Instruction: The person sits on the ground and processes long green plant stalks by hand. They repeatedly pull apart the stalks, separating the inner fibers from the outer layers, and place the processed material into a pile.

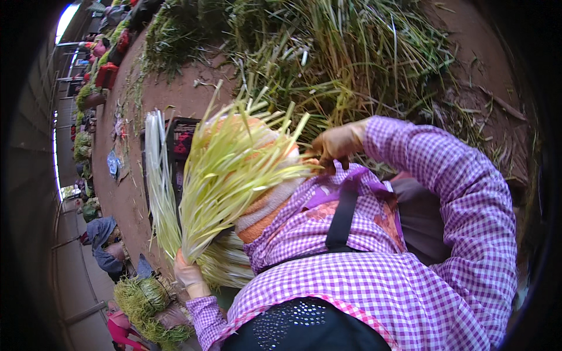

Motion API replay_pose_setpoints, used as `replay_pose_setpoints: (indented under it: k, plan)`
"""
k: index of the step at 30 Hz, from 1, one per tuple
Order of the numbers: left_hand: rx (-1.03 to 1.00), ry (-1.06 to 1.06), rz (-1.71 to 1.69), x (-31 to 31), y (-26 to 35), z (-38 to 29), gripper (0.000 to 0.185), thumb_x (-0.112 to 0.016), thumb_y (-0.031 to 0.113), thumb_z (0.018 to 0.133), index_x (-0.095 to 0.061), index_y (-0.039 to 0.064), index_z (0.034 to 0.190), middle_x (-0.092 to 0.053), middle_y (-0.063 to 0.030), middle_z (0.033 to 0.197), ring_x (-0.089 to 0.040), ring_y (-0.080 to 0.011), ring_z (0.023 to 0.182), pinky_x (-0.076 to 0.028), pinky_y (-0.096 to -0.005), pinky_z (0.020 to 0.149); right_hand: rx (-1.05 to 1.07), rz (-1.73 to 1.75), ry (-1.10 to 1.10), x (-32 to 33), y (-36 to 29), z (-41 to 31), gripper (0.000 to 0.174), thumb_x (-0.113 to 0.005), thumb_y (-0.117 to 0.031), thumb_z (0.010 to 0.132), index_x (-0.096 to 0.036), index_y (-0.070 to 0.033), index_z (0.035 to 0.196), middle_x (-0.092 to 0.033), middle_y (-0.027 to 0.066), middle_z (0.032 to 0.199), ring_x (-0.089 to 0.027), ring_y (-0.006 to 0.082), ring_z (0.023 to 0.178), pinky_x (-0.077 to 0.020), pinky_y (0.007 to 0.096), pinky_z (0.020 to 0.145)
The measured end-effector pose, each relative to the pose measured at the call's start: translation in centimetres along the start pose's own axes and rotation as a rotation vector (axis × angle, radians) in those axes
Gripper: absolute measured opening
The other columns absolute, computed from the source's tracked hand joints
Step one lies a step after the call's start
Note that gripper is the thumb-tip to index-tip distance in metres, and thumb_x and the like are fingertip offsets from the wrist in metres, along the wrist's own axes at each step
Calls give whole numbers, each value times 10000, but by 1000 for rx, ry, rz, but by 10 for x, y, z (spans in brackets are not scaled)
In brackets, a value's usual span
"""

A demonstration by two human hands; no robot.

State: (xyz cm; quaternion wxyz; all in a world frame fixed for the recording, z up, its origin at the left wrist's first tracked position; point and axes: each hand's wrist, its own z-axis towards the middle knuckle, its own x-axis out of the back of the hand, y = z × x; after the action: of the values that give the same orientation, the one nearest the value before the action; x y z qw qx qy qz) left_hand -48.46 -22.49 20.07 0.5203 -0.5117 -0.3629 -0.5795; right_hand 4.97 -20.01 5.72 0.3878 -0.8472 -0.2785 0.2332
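Note:
My left hand [189, 274], in a thin pale glove, grips a bundle of yellow leafy stalks [228, 175], apparently blanched chives, by its gathered end. The leaves fan out across my lap towards the right. At their far tips is my right hand [338, 145], in a brownish glove with bent fingers; whether it pinches any leaves is hidden. An orange and white striped towel [263, 208] covers my lap beneath the bundle. Beside my left hand lie more stalks with white ends [158, 149], on a dark crate [178, 131]. Another yellow bunch [226, 263] sits under my left forearm.
A large heap of green and dried leaves [316, 57] covers the brown ground [127, 197] ahead. A blue scrap [114, 164] lies on the ground to the left. Beyond are tied green bundles [151, 294], a red container [106, 75] and people, one in pink [120, 327].

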Motion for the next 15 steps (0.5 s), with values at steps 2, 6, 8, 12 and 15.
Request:
replay_pose_setpoints:
  k: [2, 6, 8, 12, 15]
  plan:
    - [-4, 65, 9, 5, 0, 4, 265, -606, 46, 819, -645, 60, 1081, -667, -182, 904, -649, -367, 824, -519, -405, 733, -16, -137, 41, -11, -7, -1, 360, -655, -171, 848, -579, -36, 1172, -699, 106, 799, -675, 220, 640, -515, 347, 498]
    - [2, 100, 23, 18, -8, 19, 224, -578, 142, 868, -659, 74, 1066, -657, -183, 845, -640, -371, 773, -504, -431, 671, -78, -232, 75, 7, -12, -12, 193, -600, -167, 900, -708, -44, 1002, -701, 117, 764, -672, 197, 632, -536, 323, 533]
    - [-67, 156, 90, 25, -12, 32, 228, -579, 195, 880, -655, 77, 1060, -642, -173, 803, -626, -363, 724, -485, -448, 628, -100, 55, 126, 33, -6, -20, 202, -589, -158, 921, -714, -44, 1031, -695, 115, 754, -648, 169, 599, -548, 305, 526]
    - [-152, 239, 205, 30, -6, 54, 245, -605, 212, 858, -637, 85, 1065, -629, -157, 808, -616, -338, 706, -480, -462, 628, -30, 236, 283, 72, 2, -18, 213, -552, -136, 940, -717, -13, 997, -681, 120, 701, -610, 159, 511, -523, 294, 464]
    - [-169, 209, 265, 34, 1, 70, 253, -621, 206, 846, -639, 92, 1072, -633, -154, 809, -615, -347, 706, -484, -455, 621, -66, 442, 448, 77, -4, -20, 203, -564, -135, 925, -725, -14, 954, -662, 106, 633, -599, 163, 483, -512, 312, 465]
